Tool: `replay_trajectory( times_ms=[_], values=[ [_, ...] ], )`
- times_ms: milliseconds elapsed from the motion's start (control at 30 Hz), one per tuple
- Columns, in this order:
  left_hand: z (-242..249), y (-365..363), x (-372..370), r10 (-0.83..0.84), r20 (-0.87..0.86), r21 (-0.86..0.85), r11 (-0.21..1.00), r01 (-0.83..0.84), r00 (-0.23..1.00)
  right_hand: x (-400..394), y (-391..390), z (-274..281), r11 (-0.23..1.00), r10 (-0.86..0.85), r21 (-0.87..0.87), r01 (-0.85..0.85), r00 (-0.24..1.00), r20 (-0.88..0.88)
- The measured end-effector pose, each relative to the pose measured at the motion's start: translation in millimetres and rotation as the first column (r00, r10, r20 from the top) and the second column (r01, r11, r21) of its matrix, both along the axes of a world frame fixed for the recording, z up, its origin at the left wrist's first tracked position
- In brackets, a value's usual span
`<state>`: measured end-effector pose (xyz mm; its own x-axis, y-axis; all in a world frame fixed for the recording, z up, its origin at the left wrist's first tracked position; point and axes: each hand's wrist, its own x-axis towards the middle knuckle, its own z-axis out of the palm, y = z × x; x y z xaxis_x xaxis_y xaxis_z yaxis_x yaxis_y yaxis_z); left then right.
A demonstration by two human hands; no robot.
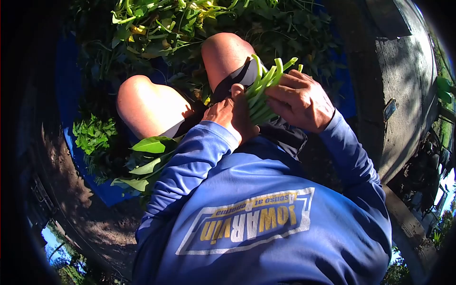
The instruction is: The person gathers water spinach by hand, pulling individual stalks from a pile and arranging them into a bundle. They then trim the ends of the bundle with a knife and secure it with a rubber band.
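A bundle of leafy green stems (260, 97), which looks like water spinach, lies across my lap with its cut ends pointing up and right. My left hand (230, 114) is closed around the bundle, thumb upward. At the bundle's right side my right hand (304, 100) has its fingers curled against the stems. One short stem end (300, 68) pokes out behind those fingers. Broad green leaves (154, 145) show beside my left forearm, seemingly the leafy end of the bundle; the part between is hidden by the arm.
Loose greens (175, 21) are heaped beyond my knees, some yellowed. Another leafy bunch (95, 135) lies at the left on a blue sheet (107, 190). A weathered, curved grey surface (403, 80) stands close on the right. Bare soil (71, 175) borders the sheet.
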<state>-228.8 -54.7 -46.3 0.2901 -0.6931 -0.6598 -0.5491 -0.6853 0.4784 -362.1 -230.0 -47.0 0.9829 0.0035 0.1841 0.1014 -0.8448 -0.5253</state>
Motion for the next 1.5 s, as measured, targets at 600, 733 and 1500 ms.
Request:
replay_trajectory(
  times_ms=[600,733,1500],
  values=[
    [2.2,-6.8,-3.6,-0.001,0.008,0.132,0.991,0.0,1.0,-2.4,18.4,11.9,0.973,-0.165,-0.188,0.13,0.969,-0.184],
    [-3.7,0.4,-0.3,0.007,-0.02,0.071,0.997,-0.005,1.0,-10.1,23.0,9.0,0.954,-0.138,-0.272,0.127,0.99,-0.021],
    [-3.1,5.0,-1.6,-0.174,0.061,0.057,0.984,0.171,0.983,12.0,-30.4,-8.5,0.877,0.085,0.347,0.334,0.6,-0.795]
  ],
)
